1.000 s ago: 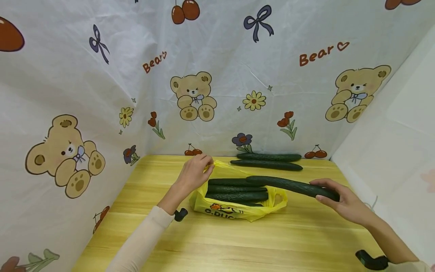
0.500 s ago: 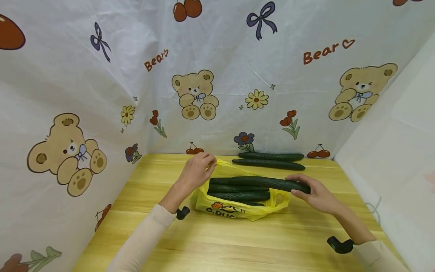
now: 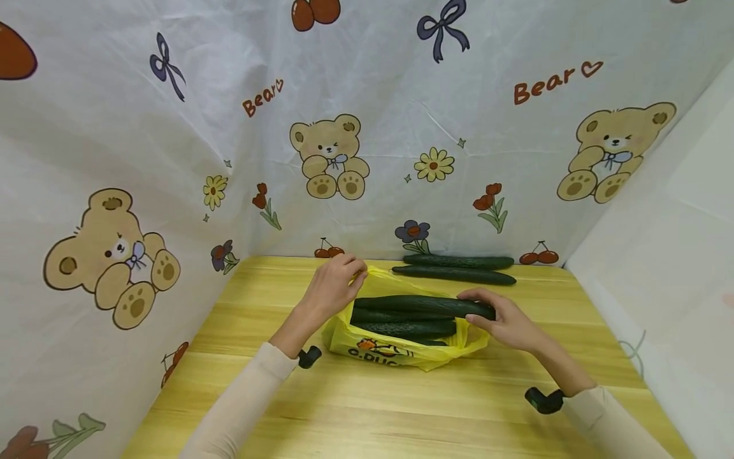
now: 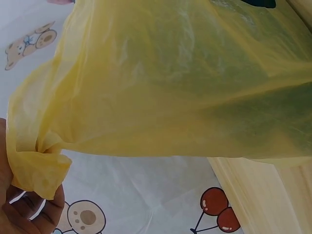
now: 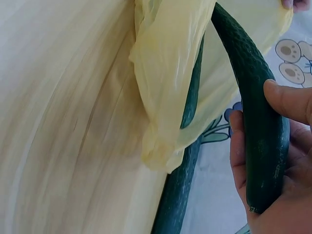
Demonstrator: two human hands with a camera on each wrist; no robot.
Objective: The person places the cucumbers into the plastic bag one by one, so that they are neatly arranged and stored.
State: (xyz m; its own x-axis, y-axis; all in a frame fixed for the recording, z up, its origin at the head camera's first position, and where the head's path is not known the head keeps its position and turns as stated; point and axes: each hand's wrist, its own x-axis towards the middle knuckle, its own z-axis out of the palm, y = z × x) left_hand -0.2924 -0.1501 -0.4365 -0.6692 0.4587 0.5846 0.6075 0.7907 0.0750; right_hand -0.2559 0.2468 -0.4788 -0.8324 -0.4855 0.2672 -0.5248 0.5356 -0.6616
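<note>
Mid-frame, the right hand (image 3: 509,323), fingers clamped on 1 cucumber (image 3: 421,305), has advanced it leftward, apparently nearly seating it in the yellow bag (image 3: 344,340) the left hand (image 3: 332,287) pinches.

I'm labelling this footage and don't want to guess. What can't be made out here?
Head view: how many cucumbers lie in the yellow bag; its front wall hides the lowest.
Head view: the end of the lettering, lost in the bag's folds.
Left wrist view: part of the left hand, cut off by the picture's edge.
Right wrist view: the held cucumber's far tip, hidden by the bag.
</note>
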